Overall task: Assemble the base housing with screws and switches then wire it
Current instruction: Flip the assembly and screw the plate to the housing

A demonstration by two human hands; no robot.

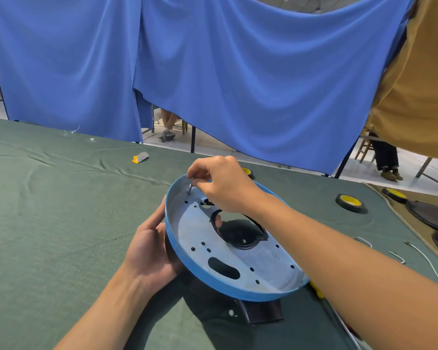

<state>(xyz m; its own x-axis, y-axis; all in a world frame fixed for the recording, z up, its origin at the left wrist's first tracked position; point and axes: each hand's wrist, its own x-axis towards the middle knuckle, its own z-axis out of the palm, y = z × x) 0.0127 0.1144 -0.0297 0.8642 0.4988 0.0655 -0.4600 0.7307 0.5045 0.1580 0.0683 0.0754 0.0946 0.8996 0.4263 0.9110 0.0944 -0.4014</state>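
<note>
Holding hand: the left hand [149,253] cups the left side of the base housing [195,231]. Its thumb lies on the blue outer wall and its fingers curl underneath. One fingertip shows through the big central opening.
Pinching hand: the right hand [223,188] has a tight grip on a screw [190,186], with thumb and forefinger nipped on its head end.
Screw axis: nearly upright with a slight lean, head up at the fingers and tip down at a small hole by the far-left rim. Whether the tip sits in the hole cannot be told.
Housing place: middle foreground, lifted above the green table [48,223] and over a black part [262,313].
Housing facing: a round shallow dish, tilted, with its open grey face up and toward the camera. Its oval outline runs long from far left to near right.
Hidden: the right forearm covers the housing's right rim. The housing covers most of the black part.
Yellow handle [317,291]: only a bit pokes out under the forearm.
Right of table: a tape roll [350,202] lies flat. White wires [426,260] run off the picture's edge.
Backdrop: a blue curtain [238,72] hangs behind the table.
</note>
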